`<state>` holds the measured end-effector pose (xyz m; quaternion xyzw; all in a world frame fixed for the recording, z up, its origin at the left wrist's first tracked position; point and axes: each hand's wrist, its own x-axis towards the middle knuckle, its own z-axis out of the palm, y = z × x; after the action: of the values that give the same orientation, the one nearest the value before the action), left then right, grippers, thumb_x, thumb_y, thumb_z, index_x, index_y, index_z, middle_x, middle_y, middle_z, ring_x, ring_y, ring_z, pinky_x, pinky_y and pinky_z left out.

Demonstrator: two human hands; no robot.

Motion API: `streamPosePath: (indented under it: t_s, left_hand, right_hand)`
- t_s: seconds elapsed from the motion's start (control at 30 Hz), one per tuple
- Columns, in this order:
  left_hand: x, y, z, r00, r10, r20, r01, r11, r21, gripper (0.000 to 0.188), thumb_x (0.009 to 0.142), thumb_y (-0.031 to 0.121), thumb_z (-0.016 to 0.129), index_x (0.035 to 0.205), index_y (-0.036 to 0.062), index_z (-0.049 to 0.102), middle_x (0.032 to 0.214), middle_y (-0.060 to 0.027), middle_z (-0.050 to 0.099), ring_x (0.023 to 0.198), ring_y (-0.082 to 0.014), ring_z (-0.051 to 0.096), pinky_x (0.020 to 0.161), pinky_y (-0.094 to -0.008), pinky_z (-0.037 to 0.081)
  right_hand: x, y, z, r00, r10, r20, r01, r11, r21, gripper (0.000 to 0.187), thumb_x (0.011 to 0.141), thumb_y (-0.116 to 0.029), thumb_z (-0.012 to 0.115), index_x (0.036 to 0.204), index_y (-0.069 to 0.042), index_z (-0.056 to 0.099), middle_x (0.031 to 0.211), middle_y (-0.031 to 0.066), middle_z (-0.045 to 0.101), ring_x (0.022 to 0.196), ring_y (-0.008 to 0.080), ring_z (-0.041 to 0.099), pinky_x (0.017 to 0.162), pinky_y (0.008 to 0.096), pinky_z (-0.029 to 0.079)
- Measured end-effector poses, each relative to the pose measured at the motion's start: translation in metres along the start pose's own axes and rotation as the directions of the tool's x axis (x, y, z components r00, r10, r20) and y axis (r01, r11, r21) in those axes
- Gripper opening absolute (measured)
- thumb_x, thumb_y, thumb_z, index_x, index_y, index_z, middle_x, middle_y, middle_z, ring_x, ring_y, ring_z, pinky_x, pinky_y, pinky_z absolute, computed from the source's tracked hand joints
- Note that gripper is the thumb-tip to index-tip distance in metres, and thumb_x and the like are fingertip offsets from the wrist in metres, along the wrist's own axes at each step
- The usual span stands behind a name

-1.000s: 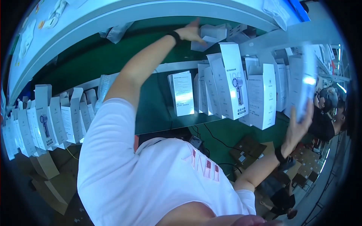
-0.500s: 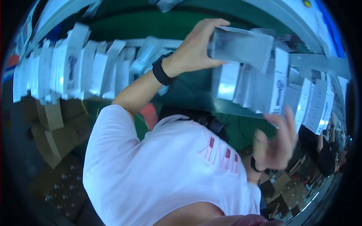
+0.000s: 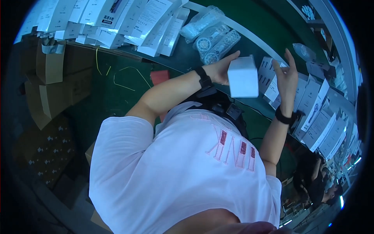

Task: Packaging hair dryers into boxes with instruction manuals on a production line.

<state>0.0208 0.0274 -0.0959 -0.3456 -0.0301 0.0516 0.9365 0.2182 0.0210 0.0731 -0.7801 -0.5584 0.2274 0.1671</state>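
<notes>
A small white carton (image 3: 243, 80) is in my left hand (image 3: 220, 71), one plain end toward me. The fingers lie against its left side, and some are hidden behind it. To its right, apart from the carton, my right hand (image 3: 287, 80) is raised with fingers spread and nothing in them. Behind that hand stand white printed boxes (image 3: 310, 97) in a row. Just beyond my left hand, several clear-wrapped devices (image 3: 216, 39) with round ends lie on the dark green bench (image 3: 175, 63).
More white printed boxes (image 3: 144, 23) are packed along the bench at the left. Brown cardboard cartons (image 3: 50, 74) stand on the floor at lower left. A red piece (image 3: 159, 77) shows by the bench edge. At far right another person in dark clothing (image 3: 313, 175) is visible.
My left hand has brought the carton down and nearer to me, turning its closed end my way. My right hand has risen beside it. The view has shifted, showing more of the left-hand boxes.
</notes>
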Motion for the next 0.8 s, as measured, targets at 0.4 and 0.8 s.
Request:
streamPosePath:
  t_s: [0.4,0.8]
  left_hand:
    - [0.050,0.016,0.002,0.673,0.739,-0.033,0.308,-0.240,0.921,0.053,0.075,0.049,0.066,0.085,-0.0027,0.067,0.077,-0.0150,0.067,0.060,-0.0226,0.065,0.048,-0.0319,0.050]
    - [0.059,-0.048,0.031,0.391,0.519,0.760,0.435,-0.832,0.344,0.071,0.071,0.025,0.076,0.128,-0.0023,0.044,0.125,-0.0245,0.043,0.117,-0.0425,0.039,0.103,-0.0515,0.029]
  right_hand:
    - [0.112,0.025,0.144,0.856,-0.348,0.382,0.357,0.933,0.050,0.034,0.075,-0.025,0.074,0.090,0.004,0.066,0.098,0.0192,0.065,0.086,0.0327,0.061,0.075,0.0389,0.049]
    - [0.018,-0.091,0.009,0.642,-0.764,-0.056,0.690,0.608,-0.392,0.015,0.084,-0.012,0.066,0.088,0.001,0.059,0.082,0.0141,0.058,0.080,0.0314,0.055,0.082,0.0415,0.040]
